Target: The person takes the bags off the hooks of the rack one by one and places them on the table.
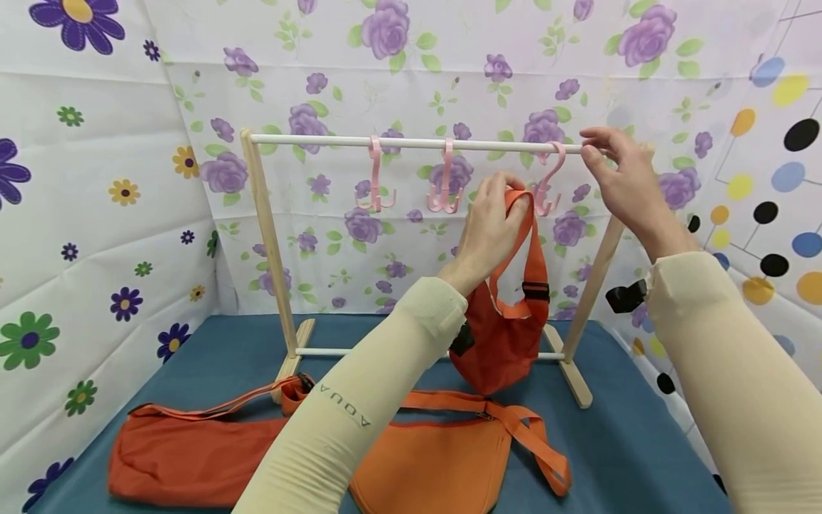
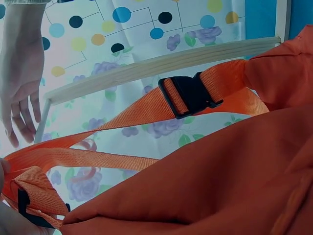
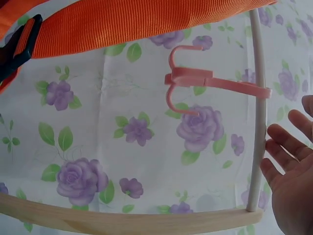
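My left hand (image 1: 491, 221) grips the strap of a red-orange bag (image 1: 497, 343), which hangs below it in front of the rack. A black buckle (image 2: 190, 95) on the strap shows in the left wrist view. Just right of the strap, a pink hook (image 1: 546, 182) hangs from the white rail (image 1: 411, 143). My right hand (image 1: 626, 175) is at the rail's right end, its fingers loosely bent and holding nothing. In the right wrist view, those fingertips (image 3: 279, 139) are beside the rail; whether they touch it I cannot tell.
Two more pink hooks, a middle one (image 1: 444, 178) and a left one (image 1: 375, 178), hang along the rail. On the blue table (image 1: 616, 442) lie a red bag (image 1: 186, 457) at left and an orange bag (image 1: 437, 464) at centre. Wooden posts (image 1: 270, 243) hold up the rack.
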